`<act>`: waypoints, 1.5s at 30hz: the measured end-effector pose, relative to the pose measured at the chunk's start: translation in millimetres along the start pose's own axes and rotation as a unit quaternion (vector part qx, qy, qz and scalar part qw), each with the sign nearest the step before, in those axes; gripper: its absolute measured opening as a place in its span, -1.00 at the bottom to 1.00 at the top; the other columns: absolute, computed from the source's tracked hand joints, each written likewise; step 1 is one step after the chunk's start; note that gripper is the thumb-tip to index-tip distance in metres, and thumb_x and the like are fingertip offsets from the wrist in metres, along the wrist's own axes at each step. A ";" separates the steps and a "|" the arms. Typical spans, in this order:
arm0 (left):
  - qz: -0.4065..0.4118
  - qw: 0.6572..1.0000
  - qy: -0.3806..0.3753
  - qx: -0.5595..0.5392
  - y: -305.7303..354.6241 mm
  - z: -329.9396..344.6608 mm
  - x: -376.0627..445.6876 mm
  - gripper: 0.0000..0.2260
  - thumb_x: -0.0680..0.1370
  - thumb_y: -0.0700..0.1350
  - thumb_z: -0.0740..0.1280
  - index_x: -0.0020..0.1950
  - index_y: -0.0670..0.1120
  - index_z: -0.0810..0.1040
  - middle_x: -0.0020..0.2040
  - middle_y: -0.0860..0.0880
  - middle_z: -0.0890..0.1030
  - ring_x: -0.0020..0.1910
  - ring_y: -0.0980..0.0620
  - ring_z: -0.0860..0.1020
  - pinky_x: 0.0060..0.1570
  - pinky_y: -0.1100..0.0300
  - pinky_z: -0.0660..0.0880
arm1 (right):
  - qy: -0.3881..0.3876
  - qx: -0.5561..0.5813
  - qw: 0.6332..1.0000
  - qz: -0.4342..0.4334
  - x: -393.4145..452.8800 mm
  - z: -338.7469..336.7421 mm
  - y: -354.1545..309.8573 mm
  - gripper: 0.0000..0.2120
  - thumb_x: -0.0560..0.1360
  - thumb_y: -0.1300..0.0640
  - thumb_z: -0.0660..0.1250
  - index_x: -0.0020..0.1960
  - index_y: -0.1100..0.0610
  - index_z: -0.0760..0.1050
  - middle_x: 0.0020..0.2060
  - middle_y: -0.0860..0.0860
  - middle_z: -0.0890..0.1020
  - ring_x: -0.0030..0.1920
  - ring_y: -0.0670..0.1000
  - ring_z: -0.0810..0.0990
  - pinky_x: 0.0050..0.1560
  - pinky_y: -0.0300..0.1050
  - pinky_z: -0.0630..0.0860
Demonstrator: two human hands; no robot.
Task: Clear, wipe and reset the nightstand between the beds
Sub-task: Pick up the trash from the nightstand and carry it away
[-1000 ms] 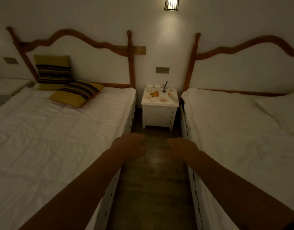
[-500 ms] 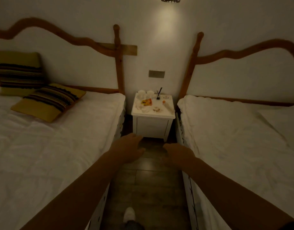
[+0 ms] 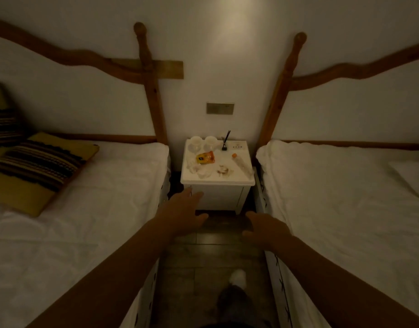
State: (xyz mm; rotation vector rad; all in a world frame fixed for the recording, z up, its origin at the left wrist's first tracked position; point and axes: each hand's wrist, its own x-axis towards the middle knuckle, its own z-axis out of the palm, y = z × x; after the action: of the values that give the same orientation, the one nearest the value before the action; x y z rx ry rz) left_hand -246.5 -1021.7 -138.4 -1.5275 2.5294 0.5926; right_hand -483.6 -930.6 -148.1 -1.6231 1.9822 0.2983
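A white nightstand (image 3: pixel 227 179) stands against the wall between two beds. On its top lie an orange snack wrapper (image 3: pixel 205 157), crumpled tissues (image 3: pixel 200 170), a stained scrap (image 3: pixel 223 170) and a clear bottle with an orange cap (image 3: pixel 241 163) on its side. Two white cups (image 3: pixel 202 141) and a reed diffuser (image 3: pixel 225 145) stand at the back. My left hand (image 3: pixel 183 211) reaches forward just below the nightstand's front edge, fingers spread, holding nothing. My right hand (image 3: pixel 265 227) hangs lower and to the right, fingers relaxed and empty.
The left bed (image 3: pixel 85 209) carries two striped yellow cushions (image 3: pixel 35 169). The right bed (image 3: pixel 345 197) has white bedding. A narrow aisle of dark floor (image 3: pixel 203 268) runs between them, with my foot (image 3: pixel 238 278) on it. Wooden headboard posts flank the nightstand.
I have walked up the aisle, so the nightstand is much closer and larger. Both hands stay out in front, the left now raised nearer the nightstand's front.
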 end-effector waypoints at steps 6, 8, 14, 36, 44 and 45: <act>-0.042 0.999 -0.004 0.009 -26.5 1.4 134.6 -0.27 0.46 0.37 0.22 0.53 0.14 0.04 0.54 -0.05 0.11 0.45 -0.14 0.23 0.30 -0.10 0.34 | -0.015 0.005 0.999 -0.029 151.4 -35.4 29.8 -0.44 0.54 -0.16 0.24 0.44 0.07 0.25 0.35 0.07 0.42 0.29 0.07 0.44 0.19 -0.05 0.42; -0.053 0.998 -0.012 0.009 -32.7 -1.2 169.7 -0.26 0.47 0.34 0.23 0.54 0.14 0.02 0.56 -0.07 0.06 0.47 -0.16 0.19 0.32 -0.14 0.31 | -0.013 0.008 0.999 -0.032 190.3 -48.5 36.4 -0.43 0.54 -0.15 0.26 0.45 0.07 0.25 0.34 0.07 0.43 0.28 0.07 0.46 0.17 -0.05 0.45; -0.102 0.994 -0.046 -0.018 -58.6 19.7 273.9 -0.26 0.47 0.32 0.23 0.53 0.15 -0.04 0.57 -0.07 -0.02 0.50 -0.18 0.11 0.36 -0.20 0.29 | -0.019 0.015 0.998 -0.055 316.0 -79.9 55.3 -0.40 0.52 -0.14 0.25 0.48 0.01 0.18 0.37 0.05 0.41 0.30 0.08 0.43 0.25 0.01 0.43; -0.134 0.991 -0.016 -0.013 -177.4 245.4 558.1 -0.19 0.47 0.27 0.30 0.52 -0.16 0.08 0.54 -0.22 0.09 0.48 -0.25 0.10 0.36 -0.20 0.22 | 0.107 0.007 0.991 0.086 638.2 35.4 133.9 -0.26 0.53 -0.07 0.27 0.56 0.04 -0.05 0.52 0.17 0.08 0.40 0.30 0.19 0.35 0.21 0.24; -0.066 0.967 0.092 -0.227 -203.3 236.4 530.8 -0.74 0.46 -0.30 0.42 0.12 -0.30 0.51 -0.02 -0.20 0.55 -0.02 -0.15 0.51 -0.03 0.16 0.38 | 0.175 0.041 0.982 0.054 648.8 53.4 136.0 -0.31 0.51 0.12 0.31 0.53 0.06 0.05 0.41 0.18 0.24 0.19 0.29 0.38 0.00 0.17 0.45; -0.061 0.959 0.097 -0.260 -202.1 230.3 531.4 -0.70 0.45 -0.31 0.41 0.16 -0.28 0.49 0.00 -0.13 0.53 -0.01 -0.08 0.50 -0.03 0.18 0.41 | 0.175 0.049 0.982 0.053 650.1 54.4 136.7 -0.31 0.51 0.13 0.31 0.53 0.06 0.05 0.41 0.18 0.24 0.17 0.30 0.39 -0.02 0.17 0.45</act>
State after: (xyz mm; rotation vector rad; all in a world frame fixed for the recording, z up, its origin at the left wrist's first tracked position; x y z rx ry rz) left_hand -346.4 -1451.2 -564.9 -1.9751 2.5142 1.2187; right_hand -673.8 -1410.3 -569.9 -1.5953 2.3070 -0.0517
